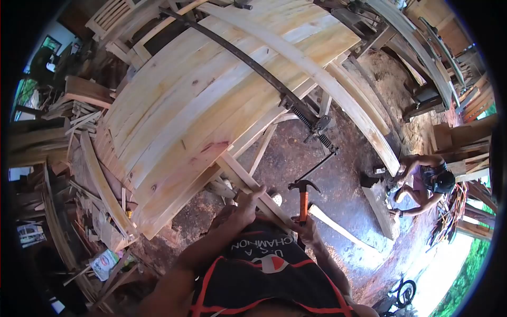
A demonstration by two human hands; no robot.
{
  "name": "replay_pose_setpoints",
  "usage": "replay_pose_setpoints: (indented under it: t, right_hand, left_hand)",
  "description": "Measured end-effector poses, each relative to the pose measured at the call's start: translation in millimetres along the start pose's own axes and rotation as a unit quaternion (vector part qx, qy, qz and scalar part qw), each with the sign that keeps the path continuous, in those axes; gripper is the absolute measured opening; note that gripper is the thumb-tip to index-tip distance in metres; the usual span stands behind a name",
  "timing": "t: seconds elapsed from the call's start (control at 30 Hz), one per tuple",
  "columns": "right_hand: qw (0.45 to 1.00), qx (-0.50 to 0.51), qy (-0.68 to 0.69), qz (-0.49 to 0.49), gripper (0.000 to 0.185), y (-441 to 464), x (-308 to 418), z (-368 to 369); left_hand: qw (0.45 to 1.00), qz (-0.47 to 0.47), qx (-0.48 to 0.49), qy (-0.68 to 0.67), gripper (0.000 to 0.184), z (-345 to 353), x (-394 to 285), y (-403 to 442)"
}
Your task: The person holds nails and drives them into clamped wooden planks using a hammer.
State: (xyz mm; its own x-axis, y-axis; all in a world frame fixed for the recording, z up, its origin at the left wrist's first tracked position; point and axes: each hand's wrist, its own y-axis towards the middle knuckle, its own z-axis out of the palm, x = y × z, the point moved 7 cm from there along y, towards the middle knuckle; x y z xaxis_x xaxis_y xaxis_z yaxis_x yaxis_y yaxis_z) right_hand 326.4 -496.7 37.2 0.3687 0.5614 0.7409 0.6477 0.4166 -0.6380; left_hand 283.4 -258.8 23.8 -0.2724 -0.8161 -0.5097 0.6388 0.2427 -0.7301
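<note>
My left hand (247, 207) is closed around a narrow wooden strip (237, 173). The strip runs from the edge of a large panel of joined boards (211, 90) back toward my body. In my right hand (308, 232) is a claw hammer (303, 203) with an orange handle, its dark head pointing up and away from me. The strip's near end lies close beside my right hand; whether the fingers touch it I cannot tell. Across the panel lies a long metal bar clamp (253, 66), its spring and screw end overhanging the near side.
A long pale board (317, 74) crosses the panel and reaches down to the right. Another person (422, 185) crouches at the right near a plank (379, 206). A thin curved wood piece (340, 228) lies on the floor. Stacked lumber (87, 90) stands at the left.
</note>
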Motion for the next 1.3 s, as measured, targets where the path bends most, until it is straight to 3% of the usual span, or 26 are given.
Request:
replay_pose_setpoints:
  t: [0.07,0.17,0.2,0.33,0.53,0.63,0.73,0.83,0.9,1.0,1.13,1.3]
  right_hand:
    - [1.0,0.019,0.023,0.002,0.045,-1,9,1]
    - [0.998,0.023,0.053,-0.031,0.044,15,-12,0]
    - [0.997,0.06,0.054,-0.018,0.042,9,10,1]
    - [0.995,0.086,0.023,-0.04,0.045,21,-7,4]
    - [0.99,0.125,0.067,0.01,0.042,10,8,11]
    - [0.986,0.11,0.124,0.016,0.031,5,9,14]
    - [0.986,0.093,0.139,0.021,0.036,6,7,14]
    - [0.989,0.102,0.107,0.016,0.036,10,5,9]
    - [0.988,0.11,0.11,0.024,0.033,15,-5,9]
    - [0.976,0.124,0.179,0.01,0.033,18,-8,10]
    - [0.984,0.101,0.146,-0.001,0.033,16,-5,7]
    - [0.985,0.084,0.148,0.011,0.031,12,-3,11]
  left_hand:
    - [0.999,-0.026,-0.031,-0.011,0.028,8,-1,-3]
    - [0.997,-0.05,-0.055,-0.03,0.027,15,-5,-5]
    - [0.996,-0.055,-0.053,-0.037,0.026,15,-5,-6]
    - [0.998,0.002,-0.054,-0.016,0.026,7,-6,-4]
    - [0.997,0.037,-0.049,0.039,0.029,-5,-7,0]
    - [0.998,0.03,-0.037,0.03,0.026,-8,-3,3]
    - [0.997,0.0,-0.053,0.048,0.023,-11,0,6]
    - [0.996,0.026,-0.057,0.068,0.021,-11,0,7]
    - [0.99,0.092,-0.064,0.086,0.031,-12,-6,8]
    - [0.986,0.119,-0.062,0.103,0.03,-12,-9,7]
    - [0.983,0.092,-0.063,0.144,0.025,-18,-3,8]
    - [0.994,0.061,-0.02,0.084,0.027,-1,-16,-7]
